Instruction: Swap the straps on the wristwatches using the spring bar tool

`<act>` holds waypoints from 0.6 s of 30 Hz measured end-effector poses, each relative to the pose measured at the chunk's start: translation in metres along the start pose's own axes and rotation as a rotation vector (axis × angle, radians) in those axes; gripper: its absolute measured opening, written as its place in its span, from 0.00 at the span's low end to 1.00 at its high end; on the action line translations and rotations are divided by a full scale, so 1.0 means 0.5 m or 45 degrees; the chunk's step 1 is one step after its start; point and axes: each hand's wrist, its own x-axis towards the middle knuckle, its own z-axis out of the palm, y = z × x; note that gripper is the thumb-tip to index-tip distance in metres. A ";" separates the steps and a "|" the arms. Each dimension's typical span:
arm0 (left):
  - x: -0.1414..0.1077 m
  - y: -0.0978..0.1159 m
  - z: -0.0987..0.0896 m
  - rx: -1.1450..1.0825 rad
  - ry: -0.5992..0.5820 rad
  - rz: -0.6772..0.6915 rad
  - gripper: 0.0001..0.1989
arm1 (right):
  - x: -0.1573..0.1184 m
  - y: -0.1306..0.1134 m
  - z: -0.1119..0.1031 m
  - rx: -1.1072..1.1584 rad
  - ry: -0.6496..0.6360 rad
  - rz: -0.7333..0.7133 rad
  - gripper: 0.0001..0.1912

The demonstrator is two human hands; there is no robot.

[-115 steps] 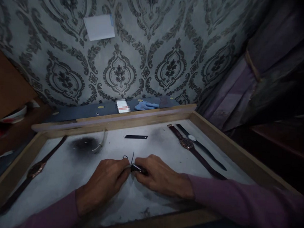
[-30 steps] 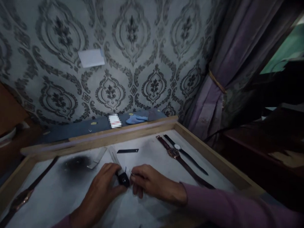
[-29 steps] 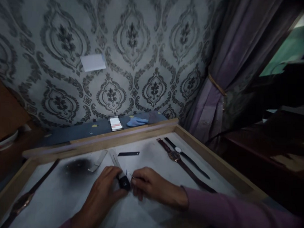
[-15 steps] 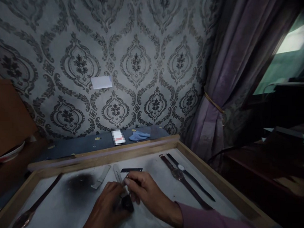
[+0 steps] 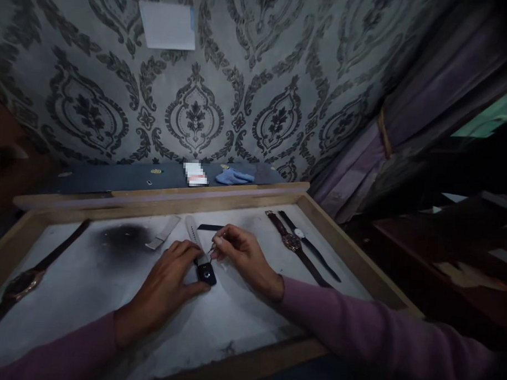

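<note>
Black watch case (image 5: 206,273) lies in wood-rimmed tray (image 5: 165,202), white strap (image 5: 191,230) at its far end; attachment unclear. Left hand (image 5: 165,278) grips case by thumb and fingers. Right hand (image 5: 245,260) pinches thin tool (image 5: 211,253) there. Apparently fine strap-end work; next move calls for a steady case.

By the left fingers (image 5: 187,248), the watch case (image 5: 207,274) is black, its strap (image 5: 192,229) pale grey with dark holes. Right of the right fingers (image 5: 231,234) lies a brown-strapped watch (image 5: 292,242); beyond both, a blue cloth (image 5: 234,177) and grey wallpaper (image 5: 194,113) with dark medallions.
</note>
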 end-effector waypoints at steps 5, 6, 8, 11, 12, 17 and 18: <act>0.002 -0.002 0.005 -0.008 0.020 -0.034 0.15 | -0.003 0.021 -0.004 -0.058 -0.021 0.078 0.19; 0.003 -0.002 0.005 -0.006 0.023 -0.030 0.15 | -0.003 0.024 -0.004 -0.061 -0.025 0.085 0.19; 0.005 -0.004 0.006 0.011 0.025 -0.016 0.15 | -0.003 0.028 -0.005 -0.067 -0.025 0.098 0.18; 0.007 -0.011 0.011 0.046 0.053 0.009 0.14 | -0.004 0.029 -0.004 -0.106 -0.028 0.105 0.17; 0.007 -0.013 0.013 0.054 0.062 0.015 0.14 | -0.004 0.029 -0.004 -0.132 -0.032 0.104 0.17; 0.010 -0.018 0.018 0.069 0.080 0.021 0.15 | -0.005 0.032 -0.005 -0.178 -0.022 0.103 0.14; 0.010 -0.018 0.018 0.069 0.077 0.021 0.15 | -0.005 0.033 -0.005 -0.174 -0.023 0.103 0.14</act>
